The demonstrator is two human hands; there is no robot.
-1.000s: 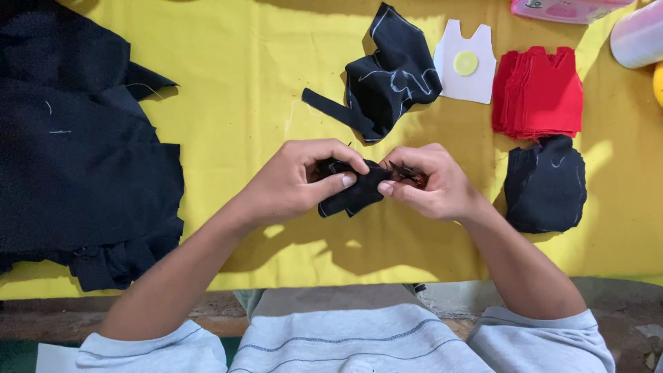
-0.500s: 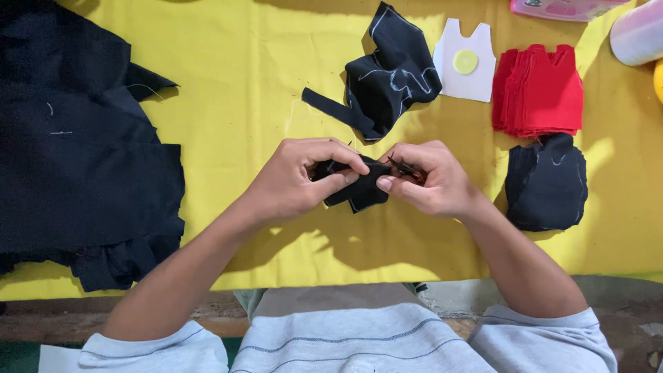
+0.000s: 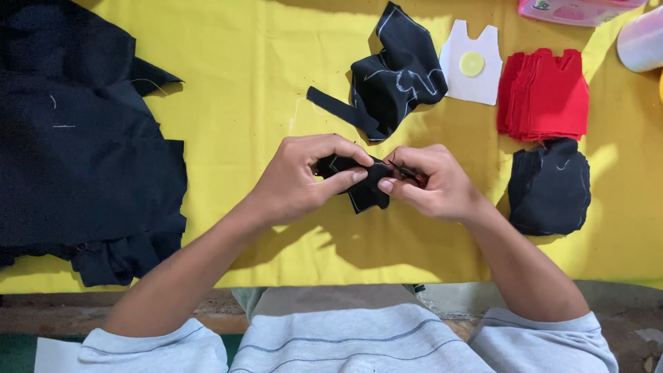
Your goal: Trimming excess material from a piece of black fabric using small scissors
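black fabric piece (image 3: 362, 190) sits pinched between left hand (image 3: 304, 179) and right hand (image 3: 431, 183).

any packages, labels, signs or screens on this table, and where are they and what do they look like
Pink plastic container: top edge, right of centre, flat, cut off by the frame, small pictures on it.
White roll: top right corner, rounded, partly out of frame; kind unclear.
No signs or screens.
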